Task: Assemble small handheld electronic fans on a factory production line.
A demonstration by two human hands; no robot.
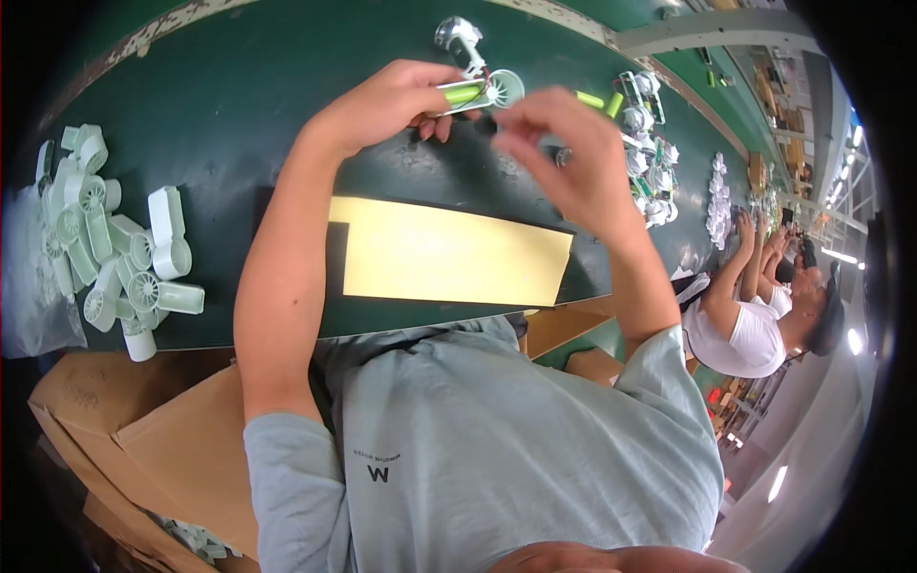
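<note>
My left hand [411,95] is closed around a pale green plastic housing [504,89] with a round, spoked end. A bright green battery cell [463,94] lies inside its handle part. Thin red and dark wires run from the housing to a small white assembly with a clear, shiny round head [460,34], resting just beyond it. My right hand [564,143], blurred by motion, hovers just right of the housing with thumb and fingers curled toward each other. Something small and dark shows at its fingertips, too smeared to name.
A yellow sheet [454,253] on a dark mat lies before me. Pale green housings [105,229] are heaped at left beside a clear plastic bag [38,277]. Several white-headed assemblies [654,153] and loose green cells [590,98] lie at right. A cardboard box [172,430] stands below; people [740,325] work farther right.
</note>
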